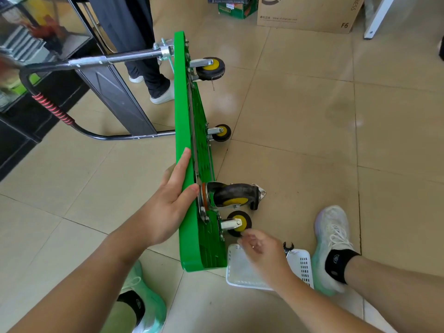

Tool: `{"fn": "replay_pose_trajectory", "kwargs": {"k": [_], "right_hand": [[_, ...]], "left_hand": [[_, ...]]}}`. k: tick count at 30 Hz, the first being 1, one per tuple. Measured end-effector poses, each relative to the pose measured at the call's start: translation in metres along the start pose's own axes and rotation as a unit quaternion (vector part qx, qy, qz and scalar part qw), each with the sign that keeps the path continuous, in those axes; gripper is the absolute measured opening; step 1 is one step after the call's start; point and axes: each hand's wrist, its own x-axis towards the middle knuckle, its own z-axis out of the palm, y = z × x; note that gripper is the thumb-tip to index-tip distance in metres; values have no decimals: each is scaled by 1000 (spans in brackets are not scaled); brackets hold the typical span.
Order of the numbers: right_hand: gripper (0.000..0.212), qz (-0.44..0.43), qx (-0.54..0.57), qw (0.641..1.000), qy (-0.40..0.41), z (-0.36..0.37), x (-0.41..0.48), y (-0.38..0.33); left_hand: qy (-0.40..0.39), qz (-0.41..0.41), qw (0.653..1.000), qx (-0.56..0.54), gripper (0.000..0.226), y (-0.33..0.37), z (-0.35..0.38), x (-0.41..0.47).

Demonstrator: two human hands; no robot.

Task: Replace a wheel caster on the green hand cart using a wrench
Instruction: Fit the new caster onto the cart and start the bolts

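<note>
The green hand cart point(189, 179) stands tipped on its long side on the tiled floor, with its casters pointing right. My left hand point(168, 200) lies against its upper rim with fingers straight and the thumb over the edge, steadying it. My right hand point(259, 251) is blurred, hovering just below the near lower caster point(237, 223) and above a white basket point(304, 265). Whether it holds anything cannot be told. A small wrench point(287, 247) rests on the basket's far rim. A larger black and yellow caster point(234, 195) sits above the lower one, with a metal mounting plate at its right end.
Two more casters point(210, 68) are at the cart's far end, and its black handle point(55, 111) reaches left toward a dark cabinet point(113, 97). Another person's legs point(153, 78) stand behind the cart. Cardboard boxes point(310, 13) line the back. My feet flank the basket.
</note>
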Motion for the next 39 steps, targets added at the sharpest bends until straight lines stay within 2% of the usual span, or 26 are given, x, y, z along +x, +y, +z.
{"fn": "replay_pose_trajectory", "kwargs": {"k": [1, 3, 10, 16, 23, 28, 32, 35, 39], "right_hand": [[12, 37, -37, 998, -21, -4, 1, 19], [13, 92, -118, 987, -54, -8, 4, 56], [16, 202, -235, 947, -89, 14, 20, 145], [21, 219, -344, 901, -151, 35, 21, 184], [12, 197, -375, 896, -134, 43, 30, 193], [5, 182, -341, 915, -112, 39, 33, 187], [11, 151, -279, 946, -70, 27, 22, 164], [7, 120, -177, 977, -9, 15, 6, 119], [20, 83, 10, 995, 57, -2, -10, 34]], "left_hand": [[1, -2, 1000, -2, 68, -1, 0, 0], [4, -7, 1000, -9, 68, -2, 1, 1], [24, -1, 1000, -19, 74, -4, 3, 3], [19, -9, 999, -44, 73, -5, 2, 0], [14, -2, 998, -61, 70, -4, 3, -1], [16, -1, 999, -50, 72, -4, 4, 0], [14, 2, 999, -34, 73, -4, 3, 0], [17, -2, 1000, -24, 76, -2, 2, 0], [5, -10, 1000, -14, 70, 5, -1, 0]]}}
